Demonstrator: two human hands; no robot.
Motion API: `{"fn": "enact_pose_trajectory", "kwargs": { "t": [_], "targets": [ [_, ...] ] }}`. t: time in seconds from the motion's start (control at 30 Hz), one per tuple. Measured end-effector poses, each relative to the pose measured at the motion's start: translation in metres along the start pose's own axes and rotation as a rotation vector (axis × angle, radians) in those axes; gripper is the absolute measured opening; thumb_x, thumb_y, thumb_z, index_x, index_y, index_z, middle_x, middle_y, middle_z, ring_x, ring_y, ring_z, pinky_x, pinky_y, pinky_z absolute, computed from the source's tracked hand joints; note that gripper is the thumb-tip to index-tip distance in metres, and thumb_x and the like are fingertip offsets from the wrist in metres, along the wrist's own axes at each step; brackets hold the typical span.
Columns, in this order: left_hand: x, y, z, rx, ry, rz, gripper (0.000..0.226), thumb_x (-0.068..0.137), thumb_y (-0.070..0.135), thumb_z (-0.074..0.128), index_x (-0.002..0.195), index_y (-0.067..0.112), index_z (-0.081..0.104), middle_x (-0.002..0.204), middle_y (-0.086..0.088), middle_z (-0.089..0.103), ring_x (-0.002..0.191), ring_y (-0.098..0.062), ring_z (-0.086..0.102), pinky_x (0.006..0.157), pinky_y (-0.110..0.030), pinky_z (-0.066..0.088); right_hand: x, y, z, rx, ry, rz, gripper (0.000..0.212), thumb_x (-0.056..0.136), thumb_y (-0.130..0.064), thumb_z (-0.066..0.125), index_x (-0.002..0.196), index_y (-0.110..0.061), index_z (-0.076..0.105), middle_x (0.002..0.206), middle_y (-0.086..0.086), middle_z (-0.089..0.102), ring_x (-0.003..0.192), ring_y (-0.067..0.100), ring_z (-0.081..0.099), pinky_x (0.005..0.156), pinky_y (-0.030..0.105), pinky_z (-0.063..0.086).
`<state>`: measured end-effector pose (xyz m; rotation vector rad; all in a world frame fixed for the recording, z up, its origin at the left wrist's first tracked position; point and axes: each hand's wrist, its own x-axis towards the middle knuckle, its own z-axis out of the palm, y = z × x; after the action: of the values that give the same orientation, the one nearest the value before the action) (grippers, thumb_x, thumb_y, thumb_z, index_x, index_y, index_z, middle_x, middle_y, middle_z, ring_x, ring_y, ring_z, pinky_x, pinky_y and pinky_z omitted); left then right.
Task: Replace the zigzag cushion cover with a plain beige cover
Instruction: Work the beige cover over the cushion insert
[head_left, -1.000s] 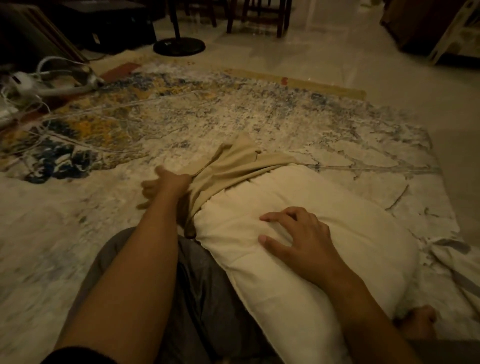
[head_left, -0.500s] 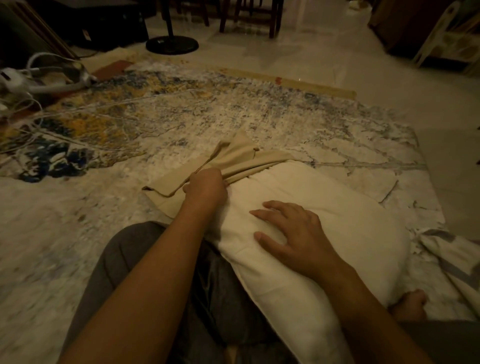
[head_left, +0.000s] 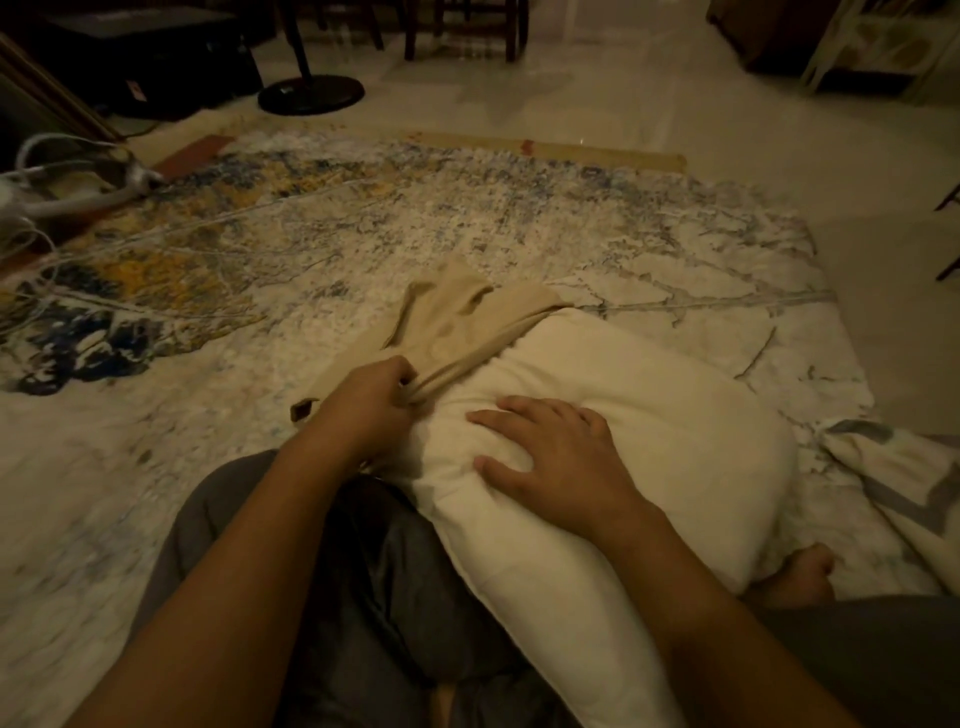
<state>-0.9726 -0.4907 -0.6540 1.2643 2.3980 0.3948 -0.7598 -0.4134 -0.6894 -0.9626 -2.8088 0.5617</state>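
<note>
A bare cream cushion insert (head_left: 649, 415) lies across my lap and the rug. A plain beige cover (head_left: 457, 317) is bunched over its far left corner. My left hand (head_left: 369, 400) is closed on the cover's edge beside the insert. Palm down, my right hand (head_left: 550, 447) presses on the insert with its fingers spread. A white cloth with grey zigzag bands, the removed cover (head_left: 904, 483), lies crumpled on the rug at the right.
I sit on a patterned blue, yellow and white rug (head_left: 363, 234). White cables and a white appliance (head_left: 78, 182) lie at the far left. A fan base (head_left: 311, 93) and chair legs (head_left: 467, 26) stand behind on the tiled floor. My foot (head_left: 800, 571) shows under the insert.
My left hand has come in from the rug's side, taken the beige cover's edge and pulled it toward me along the insert. The right hand stayed pressing on the insert.
</note>
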Motion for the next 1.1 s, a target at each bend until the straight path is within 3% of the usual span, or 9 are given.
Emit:
{"fn": "enact_pose_trajectory", "kwargs": {
  "t": [0.07, 0.2, 0.33, 0.47, 0.6, 0.73, 0.87, 1.0, 1.1],
  "targets": [
    [-0.005, -0.012, 0.003, 0.114, 0.082, -0.111, 0.025, 0.089, 0.028, 0.055, 0.113, 0.026, 0.051, 0.118, -0.011, 0.057, 0.104, -0.032, 0.054, 0.086, -0.043, 0.050, 0.000, 0.000, 0.001, 0.006, 0.002, -0.004, 0.057, 0.086, -0.075, 0.035, 0.141, -0.060, 0.030, 0.151, -0.024, 0.035, 0.138, 0.008, 0.032, 0.113, 0.044, 0.022],
    [-0.022, -0.015, 0.012, 0.244, 0.086, -0.349, 0.037, 0.096, 0.035, 0.045, 0.126, 0.017, 0.034, 0.130, -0.020, 0.038, 0.118, -0.040, 0.038, 0.095, -0.054, 0.039, 0.000, 0.001, -0.001, 0.006, 0.004, 0.000, 0.056, 0.086, -0.075, 0.037, 0.140, -0.060, 0.031, 0.151, -0.023, 0.035, 0.137, 0.010, 0.032, 0.112, 0.044, 0.021],
    [-0.025, -0.011, 0.030, 0.336, 0.038, -0.404, 0.039, 0.100, 0.036, 0.037, 0.132, 0.016, 0.026, 0.136, -0.024, 0.030, 0.122, -0.041, 0.033, 0.101, -0.056, 0.032, 0.000, -0.001, 0.000, 0.003, 0.022, 0.032, 0.057, 0.086, -0.074, 0.038, 0.141, -0.057, 0.033, 0.152, -0.023, 0.035, 0.138, 0.009, 0.031, 0.111, 0.043, 0.020],
    [-0.031, -0.003, 0.028, 0.105, 0.071, -0.326, 0.054, 0.091, 0.030, 0.054, 0.131, 0.022, 0.019, 0.130, -0.021, 0.023, 0.120, -0.043, 0.032, 0.098, -0.053, 0.037, 0.001, 0.001, 0.001, -0.025, 0.047, 0.046, 0.062, 0.085, -0.076, 0.035, 0.144, -0.055, 0.030, 0.153, -0.019, 0.034, 0.139, 0.011, 0.031, 0.112, 0.046, 0.020],
    [-0.071, 0.038, 0.041, -0.103, 0.161, -0.065, 0.038, 0.085, 0.008, 0.048, 0.114, 0.023, 0.029, 0.108, -0.008, 0.026, 0.099, -0.032, 0.038, 0.082, -0.036, 0.034, 0.002, 0.002, 0.006, -0.049, 0.098, 0.092, 0.057, 0.089, -0.070, 0.034, 0.144, -0.053, 0.031, 0.154, -0.020, 0.034, 0.141, 0.011, 0.030, 0.113, 0.051, 0.017],
    [-0.085, 0.060, 0.053, 0.036, 0.105, -0.006, 0.028, 0.089, 0.011, 0.042, 0.111, 0.026, 0.032, 0.105, -0.003, 0.025, 0.106, -0.034, 0.038, 0.082, -0.036, 0.032, 0.001, 0.004, 0.006, -0.040, 0.133, 0.102, 0.057, 0.089, -0.068, 0.032, 0.142, -0.049, 0.038, 0.153, -0.018, 0.037, 0.141, 0.011, 0.032, 0.113, 0.054, 0.018],
    [-0.052, 0.055, 0.023, 0.013, 0.015, -0.114, 0.026, 0.083, 0.041, 0.060, 0.104, 0.038, 0.046, 0.107, -0.004, 0.044, 0.105, -0.031, 0.050, 0.090, -0.044, 0.049, 0.001, 0.010, -0.007, 0.051, 0.024, 0.065, 0.056, 0.091, -0.069, 0.037, 0.143, -0.051, 0.036, 0.155, -0.017, 0.033, 0.142, 0.011, 0.028, 0.115, 0.051, 0.013],
    [0.001, 0.072, 0.017, 0.047, 0.120, 0.001, 0.035, 0.080, 0.043, 0.062, 0.112, 0.037, 0.048, 0.117, -0.010, 0.052, 0.110, -0.034, 0.052, 0.091, -0.047, 0.049, 0.008, 0.021, -0.023, 0.238, 0.082, 0.066, 0.047, 0.086, -0.066, 0.044, 0.127, -0.047, 0.058, 0.137, -0.019, 0.054, 0.130, 0.011, 0.045, 0.109, 0.046, 0.034],
    [0.047, 0.088, 0.030, 0.184, 0.074, 0.049, 0.040, 0.086, 0.042, 0.058, 0.123, 0.030, 0.048, 0.123, -0.014, 0.050, 0.116, -0.036, 0.048, 0.094, -0.046, 0.046, 0.017, 0.042, -0.037, 0.261, 0.146, 0.138, 0.038, 0.089, -0.058, 0.050, 0.121, -0.044, 0.063, 0.132, -0.017, 0.058, 0.124, 0.015, 0.049, 0.102, 0.043, 0.041]
  ]
}}
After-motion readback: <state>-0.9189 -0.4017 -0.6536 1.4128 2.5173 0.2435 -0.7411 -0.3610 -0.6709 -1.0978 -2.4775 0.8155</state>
